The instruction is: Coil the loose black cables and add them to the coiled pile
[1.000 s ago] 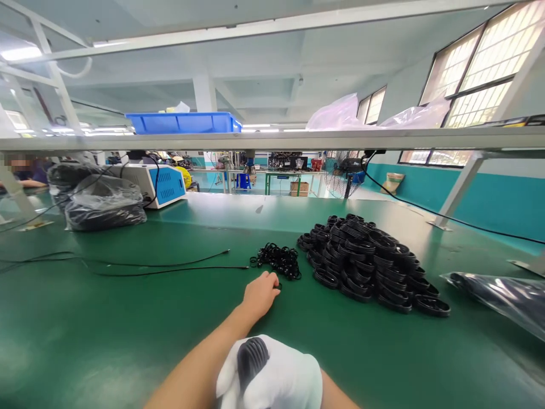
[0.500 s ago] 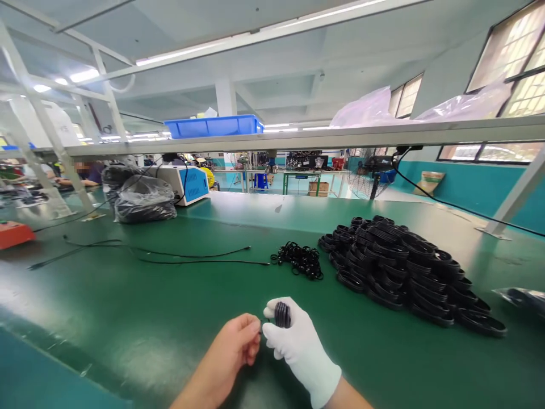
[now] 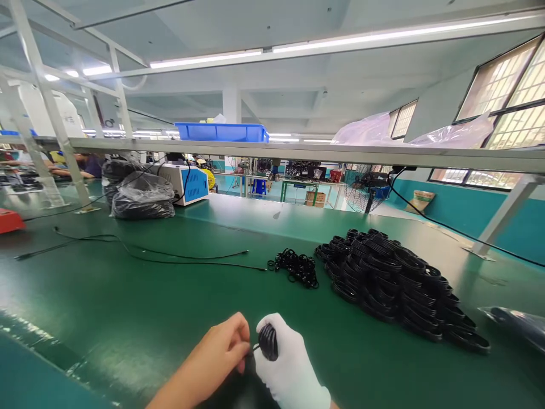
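Observation:
My right hand [image 3: 290,363], in a white glove, is closed around a small coil of black cable [image 3: 268,342] above the front of the green table. A short stretch of the same cable runs out of the coil to my bare left hand [image 3: 219,349], whose thumb and fingers pinch it. The tip of that cable is hidden by the fingers. Farther in lies a small heap of black rings [image 3: 298,267]. To its right rises a large pile of coiled black cables [image 3: 392,284].
Two loose black cables [image 3: 170,261] stretch across the table [image 3: 140,307] on the left. Behind them stand plastic-wrapped bundles [image 3: 142,196] and a blue and white machine [image 3: 193,184]. A shelf [image 3: 298,152] with a blue bin [image 3: 223,132] spans above. A plastic bag [image 3: 517,324] lies far right.
Both hands have shifted slightly left and down in view, with the coil turned a little. The left hand has drawn back from the coil, and more cable shows between the hands. The camera has tilted up.

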Demonstrator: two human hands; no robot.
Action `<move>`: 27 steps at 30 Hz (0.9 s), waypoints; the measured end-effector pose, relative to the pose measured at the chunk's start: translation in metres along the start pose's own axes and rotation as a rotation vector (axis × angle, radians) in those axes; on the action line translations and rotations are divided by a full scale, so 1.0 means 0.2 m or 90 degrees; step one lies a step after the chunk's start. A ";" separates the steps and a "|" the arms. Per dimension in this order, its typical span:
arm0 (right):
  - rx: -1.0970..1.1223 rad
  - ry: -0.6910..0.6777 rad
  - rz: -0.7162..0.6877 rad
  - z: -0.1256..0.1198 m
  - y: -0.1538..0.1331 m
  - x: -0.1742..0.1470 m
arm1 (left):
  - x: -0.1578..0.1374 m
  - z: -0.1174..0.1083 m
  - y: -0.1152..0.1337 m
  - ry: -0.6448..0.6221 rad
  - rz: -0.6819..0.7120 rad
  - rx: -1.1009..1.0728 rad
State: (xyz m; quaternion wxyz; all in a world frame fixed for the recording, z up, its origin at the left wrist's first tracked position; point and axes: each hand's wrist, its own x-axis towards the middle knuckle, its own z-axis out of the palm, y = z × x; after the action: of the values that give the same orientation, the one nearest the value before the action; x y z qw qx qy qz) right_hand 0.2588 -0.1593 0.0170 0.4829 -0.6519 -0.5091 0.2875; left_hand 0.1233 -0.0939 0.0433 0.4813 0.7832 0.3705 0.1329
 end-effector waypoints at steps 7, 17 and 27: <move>0.138 -0.031 0.077 -0.07 -0.04 0.03 | -0.01 -0.09 0.11 0.011 0.035 0.288; 0.203 -0.302 0.263 -0.04 0.07 0.07 | 0.00 -0.05 0.12 -0.079 0.047 0.045; 0.183 -0.195 0.086 -0.06 0.03 0.02 | 0.10 -0.09 0.08 -0.182 -0.006 0.151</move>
State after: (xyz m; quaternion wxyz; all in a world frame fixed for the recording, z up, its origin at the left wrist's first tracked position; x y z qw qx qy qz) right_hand 0.2727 -0.1592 0.0168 0.4673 -0.5577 -0.4856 0.4846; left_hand 0.1340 -0.0710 0.0627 0.4340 0.8436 0.3152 -0.0270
